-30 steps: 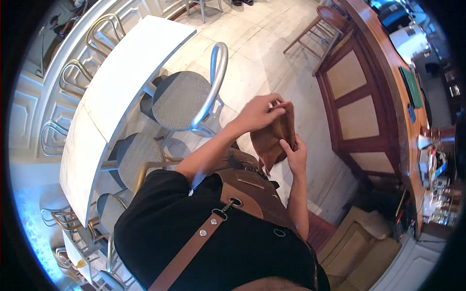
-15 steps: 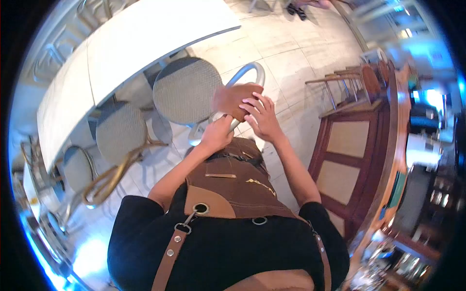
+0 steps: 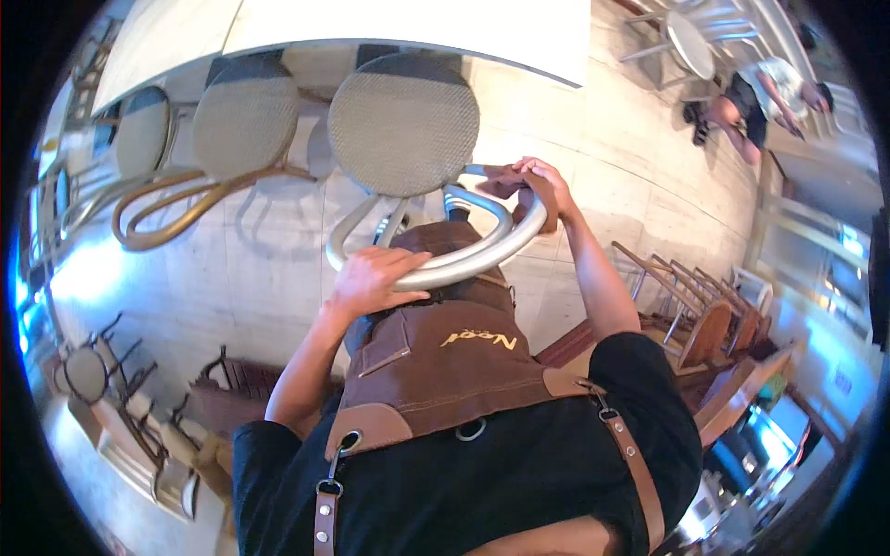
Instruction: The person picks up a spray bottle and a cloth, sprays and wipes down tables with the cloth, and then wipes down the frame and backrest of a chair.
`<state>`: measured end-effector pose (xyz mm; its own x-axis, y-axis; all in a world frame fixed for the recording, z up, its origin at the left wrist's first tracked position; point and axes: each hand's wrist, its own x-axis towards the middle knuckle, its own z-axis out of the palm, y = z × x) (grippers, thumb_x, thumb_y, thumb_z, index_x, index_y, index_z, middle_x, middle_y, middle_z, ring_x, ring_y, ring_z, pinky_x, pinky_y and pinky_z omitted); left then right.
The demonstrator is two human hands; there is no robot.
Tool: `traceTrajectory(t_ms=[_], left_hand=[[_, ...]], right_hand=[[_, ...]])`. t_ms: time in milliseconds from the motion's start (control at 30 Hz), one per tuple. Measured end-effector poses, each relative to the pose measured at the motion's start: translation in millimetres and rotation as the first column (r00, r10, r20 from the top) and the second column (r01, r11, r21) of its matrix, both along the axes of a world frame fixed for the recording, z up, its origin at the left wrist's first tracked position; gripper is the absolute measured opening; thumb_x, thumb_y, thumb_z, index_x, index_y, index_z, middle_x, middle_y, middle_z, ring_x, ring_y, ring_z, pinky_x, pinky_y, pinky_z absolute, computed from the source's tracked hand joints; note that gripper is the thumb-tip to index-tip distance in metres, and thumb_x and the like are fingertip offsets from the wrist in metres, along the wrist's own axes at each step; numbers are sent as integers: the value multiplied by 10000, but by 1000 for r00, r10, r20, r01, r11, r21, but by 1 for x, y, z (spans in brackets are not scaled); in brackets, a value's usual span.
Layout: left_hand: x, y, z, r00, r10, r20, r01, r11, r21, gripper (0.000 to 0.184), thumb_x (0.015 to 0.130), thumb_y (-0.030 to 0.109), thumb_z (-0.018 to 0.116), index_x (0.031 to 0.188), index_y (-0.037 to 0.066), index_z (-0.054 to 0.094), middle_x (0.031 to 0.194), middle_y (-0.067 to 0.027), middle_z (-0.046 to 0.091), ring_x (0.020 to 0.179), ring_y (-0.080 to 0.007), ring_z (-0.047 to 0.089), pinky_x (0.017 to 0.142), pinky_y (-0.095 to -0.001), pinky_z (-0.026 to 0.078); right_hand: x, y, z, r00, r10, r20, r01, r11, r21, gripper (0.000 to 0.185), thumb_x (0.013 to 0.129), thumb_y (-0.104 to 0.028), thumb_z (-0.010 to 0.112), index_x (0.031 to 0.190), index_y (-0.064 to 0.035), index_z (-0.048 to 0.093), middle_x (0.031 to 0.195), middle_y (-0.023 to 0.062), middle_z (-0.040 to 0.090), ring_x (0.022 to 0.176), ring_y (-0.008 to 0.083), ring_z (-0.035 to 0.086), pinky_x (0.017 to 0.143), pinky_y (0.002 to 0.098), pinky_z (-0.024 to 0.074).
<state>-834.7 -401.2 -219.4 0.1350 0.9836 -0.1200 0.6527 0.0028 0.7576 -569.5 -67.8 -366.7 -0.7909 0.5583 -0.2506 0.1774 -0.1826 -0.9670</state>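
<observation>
A chair with a round woven grey seat stands in front of me, its curved silver metal backrest nearest my body. My left hand lies over the left part of the top rail, fingers curled on the metal. At the rail's right end, my right hand holds a brown cloth around or against the tube. The cloth hangs partly beside the rail. A brown apron covers my front, just behind the backrest.
A long white table runs beyond the chair. More round-seated chairs stand to the left, one with a gold backrest. Wooden chairs are at the right. A seated person is at the upper right.
The view has turned toward the table and chair. The cloth, held between both hands earlier, is now in my right hand at the backrest. My left hand has moved onto the rail.
</observation>
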Motion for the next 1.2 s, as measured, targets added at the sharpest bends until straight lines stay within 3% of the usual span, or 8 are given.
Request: traceTrajectory(t_ms=[67, 133, 233, 433, 833, 867, 933, 1200], left_hand=[[5, -15, -5, 980, 185, -80, -177, 980, 95, 562, 855, 442, 728, 1302, 112, 647, 1088, -103, 717, 987, -314, 680, 977, -465, 487], [23, -24, 1, 947, 294, -133, -307, 947, -91, 528, 912, 416, 672, 1325, 91, 618, 1231, -129, 675, 1201, -332, 599, 1125, -518, 350], [65, -26, -23, 443, 872, -210, -889, 457, 25, 476, 944, 214, 627, 1391, 80, 537, 1500, -184, 441, 1461, -375, 308, 1202, -542, 199], [76, 10, -24, -83, 993, -79, -995, -86, -39, 581, 821, -49, 527, 1394, 46, 529, 1509, -210, 435, 1465, -394, 312, 1214, -513, 210], [76, 17, -25, -128, 992, -15, -988, -126, 92, 662, 717, -137, 474, 1356, 7, 562, 1452, -223, 505, 1422, -373, 406, 1204, -461, 265], [73, 9, -21, -158, 986, -43, -980, -151, 133, 662, 717, -137, 474, 1356, 7, 562, 1452, -223, 505, 1422, -373, 406, 1204, -461, 265], [77, 16, -26, -139, 990, -26, -983, -135, 127, 643, 720, -134, 487, 1346, -4, 564, 1442, -224, 513, 1409, -376, 422, 1199, -451, 274], [76, 8, -38, -137, 989, -61, -983, -129, 131, 624, 745, -105, 528, 1346, 52, 578, 1465, -218, 483, 1415, -378, 401, 1192, -460, 281]], right_hand=[[3, 3, -7, 996, 90, 28, -78, 954, -289, 376, 954, -301, 452, 930, 12, 660, 1159, 132, 664, 1281, 283, 497, 1187, 452, 238], [-4, 9, 29, 938, 296, 179, -326, 928, 180, 388, 974, -285, 454, 1010, 26, 683, 1265, 145, 652, 1393, 302, 419, 1215, 458, 227], [5, -17, 61, 942, 325, 81, -333, 881, 336, 248, 949, -210, 542, 888, -11, 677, 1053, 142, 681, 1205, 308, 573, 1153, 485, 318], [-12, -7, 48, 909, 407, -95, -325, 831, 450, 244, 798, -188, 543, 651, 2, 500, 664, 144, 527, 750, 329, 576, 925, 452, 464], [-13, -2, 32, 949, 311, -50, -305, 948, 95, 210, 864, -100, 611, 710, 43, 594, 693, 106, 549, 752, 263, 546, 766, 388, 451], [-11, -11, 51, 948, 283, 145, -301, 946, 121, 241, 894, -113, 628, 706, 37, 611, 726, 109, 590, 749, 260, 587, 732, 367, 468], [-10, -23, 89, 847, 422, 323, -530, 711, 461, 231, 915, -160, 652, 767, 17, 643, 796, 122, 633, 766, 259, 629, 720, 352, 484], [-17, -32, 144, 673, 723, 154, -714, 583, 387, 302, 888, -209, 726, 1115, -13, 690, 1062, 162, 712, 984, 320, 675, 892, 395, 521]])
